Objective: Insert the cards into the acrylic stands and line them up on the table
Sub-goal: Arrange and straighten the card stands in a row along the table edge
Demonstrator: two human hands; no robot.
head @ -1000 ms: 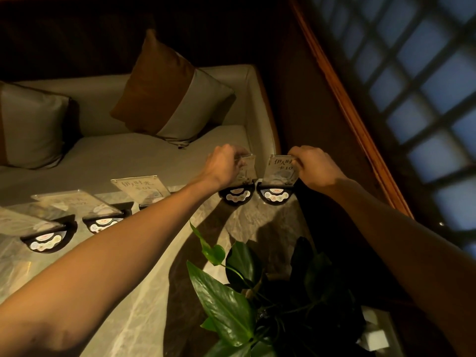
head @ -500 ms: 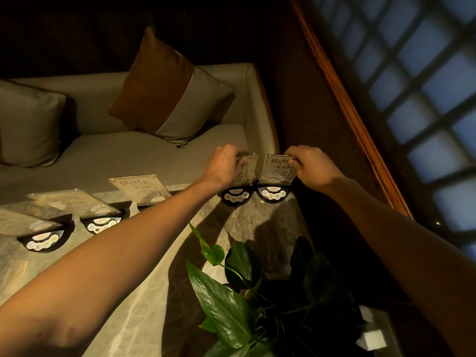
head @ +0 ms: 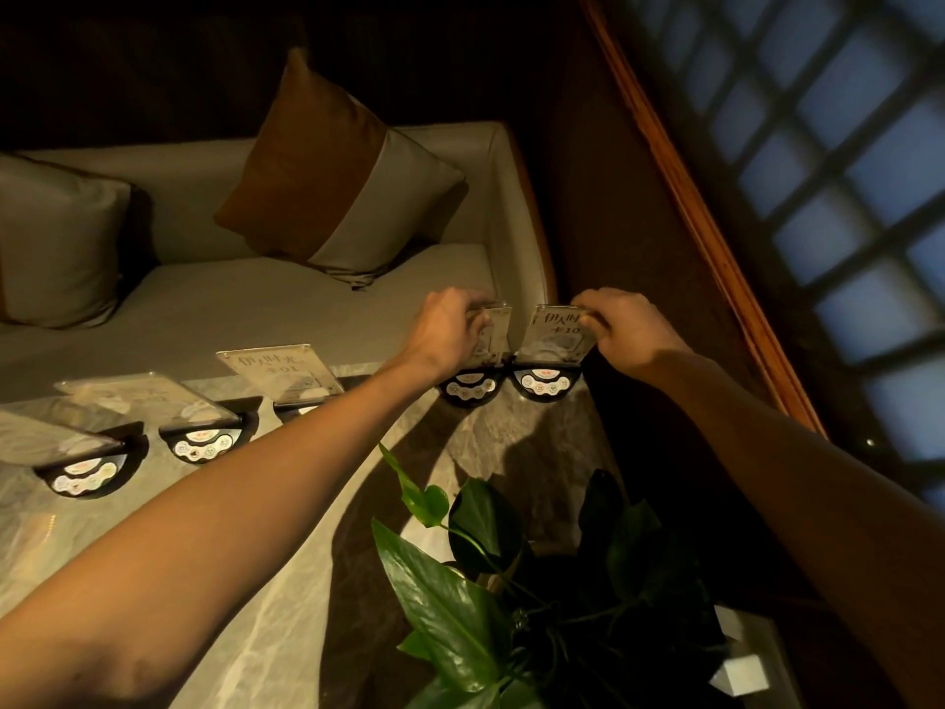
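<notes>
Two acrylic card stands with black half-round bases sit side by side at the far right corner of the marble table [head: 286,596]. My left hand [head: 450,330] grips the top of the left stand [head: 493,340], whose base [head: 469,388] rests on the table. My right hand [head: 626,327] pinches the top right corner of the right stand [head: 555,332], which holds a card with dark lettering. Three more stands with cards line up along the far edge to the left: one at centre [head: 278,371], one further left [head: 153,401] and one at the far left [head: 51,437].
A leafy potted plant [head: 460,606] stands close in front between my arms. Behind the table runs a beige sofa [head: 255,304] with a brown-and-grey cushion [head: 337,171]. A wooden ledge [head: 716,237] and a lattice window are at the right.
Both hands stay on the two right stands. The two stands have been drawn closer together, their bases now nearly touching.
</notes>
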